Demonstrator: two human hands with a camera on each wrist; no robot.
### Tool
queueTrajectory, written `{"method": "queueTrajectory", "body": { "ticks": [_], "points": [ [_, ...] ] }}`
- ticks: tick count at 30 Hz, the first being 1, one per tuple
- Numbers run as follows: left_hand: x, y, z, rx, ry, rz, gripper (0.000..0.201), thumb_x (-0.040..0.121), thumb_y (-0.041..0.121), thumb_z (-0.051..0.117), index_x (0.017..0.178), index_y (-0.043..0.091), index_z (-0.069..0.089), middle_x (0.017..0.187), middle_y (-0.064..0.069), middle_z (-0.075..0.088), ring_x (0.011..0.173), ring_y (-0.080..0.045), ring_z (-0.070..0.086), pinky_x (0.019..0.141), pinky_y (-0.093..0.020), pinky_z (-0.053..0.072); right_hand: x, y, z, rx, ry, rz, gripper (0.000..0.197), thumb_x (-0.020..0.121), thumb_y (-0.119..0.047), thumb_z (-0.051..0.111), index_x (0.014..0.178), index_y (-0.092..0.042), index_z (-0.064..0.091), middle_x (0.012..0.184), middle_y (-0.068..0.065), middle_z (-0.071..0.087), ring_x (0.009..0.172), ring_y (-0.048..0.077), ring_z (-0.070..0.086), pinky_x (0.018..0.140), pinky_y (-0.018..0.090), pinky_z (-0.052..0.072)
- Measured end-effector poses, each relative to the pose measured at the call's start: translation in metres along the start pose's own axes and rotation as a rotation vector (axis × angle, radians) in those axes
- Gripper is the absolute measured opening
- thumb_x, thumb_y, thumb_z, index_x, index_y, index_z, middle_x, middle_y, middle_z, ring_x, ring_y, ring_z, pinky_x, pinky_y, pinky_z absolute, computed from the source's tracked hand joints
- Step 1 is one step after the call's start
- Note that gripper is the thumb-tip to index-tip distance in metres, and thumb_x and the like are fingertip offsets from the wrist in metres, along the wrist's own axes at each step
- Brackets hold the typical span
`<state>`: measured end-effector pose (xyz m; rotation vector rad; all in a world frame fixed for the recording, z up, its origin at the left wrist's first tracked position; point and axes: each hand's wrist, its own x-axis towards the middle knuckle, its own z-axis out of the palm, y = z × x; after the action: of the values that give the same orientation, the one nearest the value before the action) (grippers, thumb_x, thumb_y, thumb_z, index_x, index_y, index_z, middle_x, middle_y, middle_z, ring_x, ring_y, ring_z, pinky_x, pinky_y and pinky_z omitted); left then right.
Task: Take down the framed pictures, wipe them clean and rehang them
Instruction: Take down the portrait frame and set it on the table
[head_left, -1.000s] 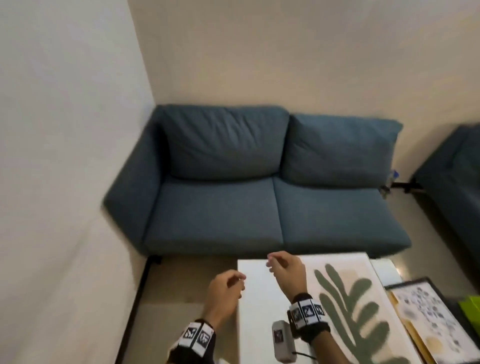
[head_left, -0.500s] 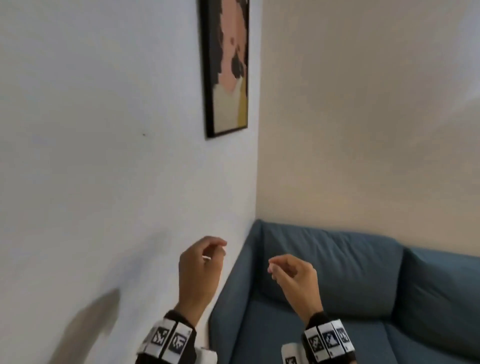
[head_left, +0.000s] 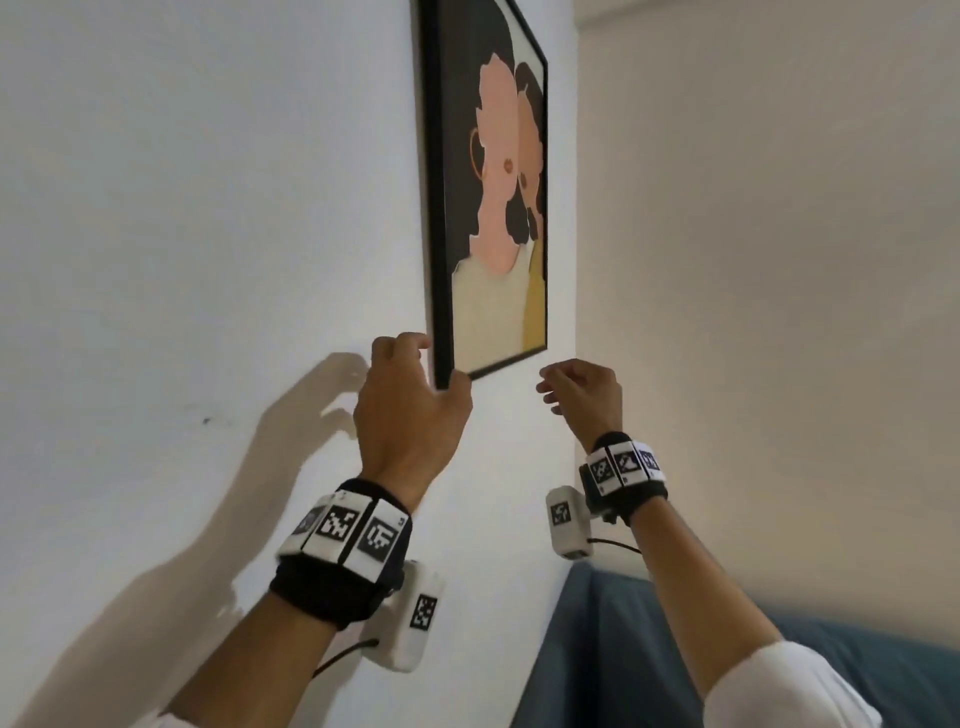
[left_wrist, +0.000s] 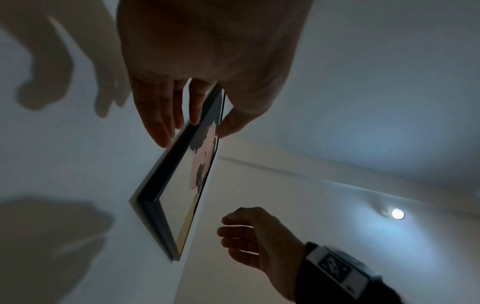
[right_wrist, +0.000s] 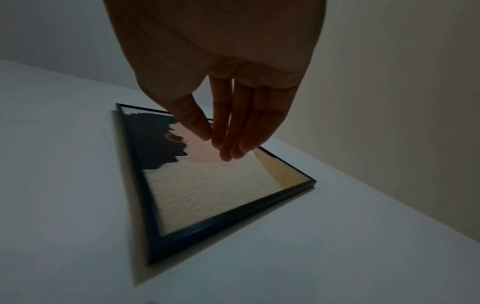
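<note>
Black-framed picture (head_left: 485, 208) in left grip (head_left: 410, 410)

head view is looking bright and evenly lit, the white wall (head_left: 182, 208) catching soft hand shadows low on the left, and the blue sofa (head_left: 779, 665) is smearing into blur. both wrist views are running dim and bluish, the palms going dark. a ceiling lamp (left_wrist: 397, 214) is glaring, and straight lines are bending near the edges.

Both wrists wear black bands (head_left: 340, 587) with checkered white tags, cabled white camera boxes (head_left: 567, 522), white sleeves (head_left: 779, 691).
</note>
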<state>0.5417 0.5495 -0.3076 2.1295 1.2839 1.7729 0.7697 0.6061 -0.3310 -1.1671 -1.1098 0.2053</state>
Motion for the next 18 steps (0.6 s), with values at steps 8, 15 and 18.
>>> {"method": "queueTrajectory", "body": {
  "ticks": [8, 15, 18],
  "points": [
    [0.074, -0.002, 0.090, 0.235, 0.157, 0.059, 0.081, 0.088, 0.032, 0.076, 0.156, 0.008, 0.038, 0.156, -0.013, 0.042, 0.147, -0.032, 0.037, 0.122, -0.051, 0.033, 0.227, 0.083, 0.029, 0.036, -0.083, 0.194, 0.047, 0.094, -0.052, 0.058, 0.124, -0.015, 0.062, 0.106, 0.004, 0.066, 0.089, 0.022, 0.065, 0.096, 0.053, 0.055],
    [0.084, -0.012, 0.123, 0.350, 0.235, 0.074, 0.089, 0.079, 0.028, 0.084, 0.155, 0.009, 0.042, 0.155, -0.012, 0.042, 0.144, -0.033, 0.040, 0.116, -0.055, 0.037, 0.328, 0.153, 0.064, -0.009, -0.167, 0.268, 0.095, 0.077, -0.084, 0.039, 0.149, -0.023, 0.043, 0.154, 0.007, 0.045, 0.133, 0.037, 0.049, 0.108, 0.059, 0.043],
    [0.087, -0.017, 0.129, 0.376, 0.256, 0.072, 0.091, 0.070, 0.025, 0.090, 0.150, 0.010, 0.049, 0.150, -0.014, 0.048, 0.138, -0.036, 0.049, 0.110, -0.059, 0.043, 0.349, 0.166, 0.078, 0.006, -0.212, 0.272, 0.116, 0.065, -0.096, 0.032, 0.155, -0.023, 0.034, 0.160, 0.008, 0.037, 0.142, 0.037, 0.040, 0.113, 0.060, 0.036]
  ]
}}
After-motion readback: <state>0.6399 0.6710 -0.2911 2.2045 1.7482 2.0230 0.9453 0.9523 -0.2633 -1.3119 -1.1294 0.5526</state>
